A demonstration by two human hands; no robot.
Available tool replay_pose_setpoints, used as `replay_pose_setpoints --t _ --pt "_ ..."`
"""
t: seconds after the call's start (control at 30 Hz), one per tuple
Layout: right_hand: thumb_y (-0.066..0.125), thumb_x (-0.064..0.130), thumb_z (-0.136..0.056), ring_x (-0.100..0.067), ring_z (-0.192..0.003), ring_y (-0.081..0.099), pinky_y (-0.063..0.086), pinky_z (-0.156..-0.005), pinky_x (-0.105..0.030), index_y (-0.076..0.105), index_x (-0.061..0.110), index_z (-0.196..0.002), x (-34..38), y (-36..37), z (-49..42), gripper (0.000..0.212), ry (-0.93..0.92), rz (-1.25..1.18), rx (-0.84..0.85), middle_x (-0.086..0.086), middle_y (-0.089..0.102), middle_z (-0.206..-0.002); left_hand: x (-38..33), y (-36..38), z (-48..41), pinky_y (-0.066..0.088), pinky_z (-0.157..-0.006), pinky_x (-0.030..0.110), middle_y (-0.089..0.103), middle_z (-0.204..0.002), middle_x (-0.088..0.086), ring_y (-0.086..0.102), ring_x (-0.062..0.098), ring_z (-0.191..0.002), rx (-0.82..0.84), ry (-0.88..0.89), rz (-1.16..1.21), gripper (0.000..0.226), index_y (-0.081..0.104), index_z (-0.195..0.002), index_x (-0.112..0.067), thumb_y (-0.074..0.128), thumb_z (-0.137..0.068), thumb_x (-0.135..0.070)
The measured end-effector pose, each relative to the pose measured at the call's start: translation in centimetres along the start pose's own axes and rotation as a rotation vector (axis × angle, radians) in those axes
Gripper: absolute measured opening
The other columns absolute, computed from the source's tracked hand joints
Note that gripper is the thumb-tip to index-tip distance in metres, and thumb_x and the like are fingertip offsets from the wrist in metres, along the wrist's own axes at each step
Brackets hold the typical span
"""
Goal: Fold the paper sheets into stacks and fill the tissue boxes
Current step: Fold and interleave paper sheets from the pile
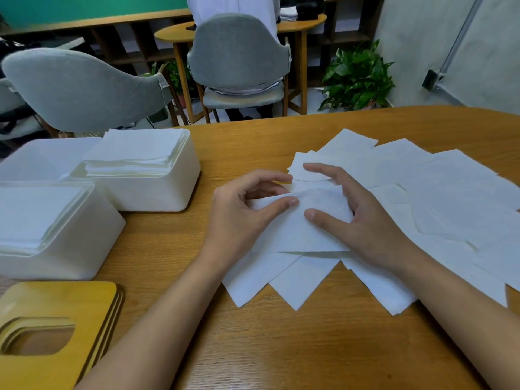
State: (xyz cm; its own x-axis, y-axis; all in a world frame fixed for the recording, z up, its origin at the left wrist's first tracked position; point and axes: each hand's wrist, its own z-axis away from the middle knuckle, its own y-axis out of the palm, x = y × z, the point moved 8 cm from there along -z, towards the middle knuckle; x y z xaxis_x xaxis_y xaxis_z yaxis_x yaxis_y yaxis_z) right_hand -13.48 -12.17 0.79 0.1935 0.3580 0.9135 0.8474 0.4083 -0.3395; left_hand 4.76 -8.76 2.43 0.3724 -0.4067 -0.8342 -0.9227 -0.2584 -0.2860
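At the middle of the wooden table, on top of a fan of loose sheets, lies the sheet being folded. The left hand pinches its upper edge between the thumb and the curled fingers. The right hand is spread and relaxed, its thumb pressing flat on the paper and its other fingers arched above. I judge that the fold is only half made. To do it well, the edges should first meet exactly. Then the right thumb can slide along the crease while the left holds its pinch, because such thin paper may wrinkle or drag the sheets under it. White tissue boxes stand at the left, well apart from the hands, with paper inside, so the stack must fit their opening. Wooden lids lie near them, not on the boxes
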Motion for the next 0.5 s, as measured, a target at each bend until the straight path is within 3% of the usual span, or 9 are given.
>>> replay_pose_setpoints --t 0.1,0.2,0.3,0.4,0.5 --pt "0.072 0.022 -0.097 -0.006 -0.137 0.05 0.046 -0.113 -0.047 0.035 0.052 -0.151 0.1 0.2 0.1 0.071 -0.038 0.072 0.015 0.029 0.044 -0.15 -0.1 -0.2 0.0 0.058 -0.089 0.028 0.079 -0.095 -0.006 0.076 0.014 -0.095 -0.02 0.007 0.0 0.027 0.078 -0.108 -0.015 0.089 -0.083 -0.014" --pt "0.07 0.019 -0.098 -0.008 -0.121 0.062 0.053 -0.105 -0.047 0.028 0.055 -0.152 0.5 0.3 0.2 0.077 -0.064 0.035 0.037 0.035 0.048 -0.139 -0.1 -0.3 -0.1 0.059 -0.089 0.03 0.079 -0.095 -0.005 0.076 0.015 -0.096 -0.024 0.001 -0.009 0.028 0.078 -0.109 -0.017 0.088 -0.083 -0.016" --pt "0.067 0.017 -0.1 -0.01 -0.116 0.062 0.055 -0.1 -0.046 0.029 0.054 -0.15 1.1 0.4 0.4 0.074 -0.148 0.141 0.03 0.034 0.046 -0.142 -0.1 -0.2 0.1 0.059 -0.089 0.03 0.078 -0.095 -0.005 0.076 0.016 -0.096 -0.027 0.016 -0.029 0.03 0.077 -0.111 -0.016 0.089 -0.083 -0.017" --pt "0.063 0.014 -0.102 -0.026 -0.092 0.069 0.056 -0.083 -0.05 0.052 0.048 -0.137 0.4 0.2 0.2 0.05 -0.148 0.215 0.047 0.01 0.069 -0.114 -0.4 -0.4 0.3 0.057 -0.086 0.028 0.076 -0.098 -0.007 0.073 0.017 -0.096 -0.079 0.049 -0.077 0.035 0.075 -0.115 -0.016 0.089 -0.084 -0.02" --pt "0.058 -0.003 -0.101 -0.008 -0.106 0.07 0.051 -0.089 -0.028 0.08 0.029 -0.106 -0.6 -0.8 0.1 0.039 -0.106 0.154 -0.001 0.015 0.077 -0.106 -0.3 -1.4 0.2 0.05 -0.076 0.022 0.067 -0.105 -0.007 0.066 0.016 -0.095 -0.173 0.08 -0.258 0.034 0.07 -0.114 -0.018 0.087 -0.087 -0.03"
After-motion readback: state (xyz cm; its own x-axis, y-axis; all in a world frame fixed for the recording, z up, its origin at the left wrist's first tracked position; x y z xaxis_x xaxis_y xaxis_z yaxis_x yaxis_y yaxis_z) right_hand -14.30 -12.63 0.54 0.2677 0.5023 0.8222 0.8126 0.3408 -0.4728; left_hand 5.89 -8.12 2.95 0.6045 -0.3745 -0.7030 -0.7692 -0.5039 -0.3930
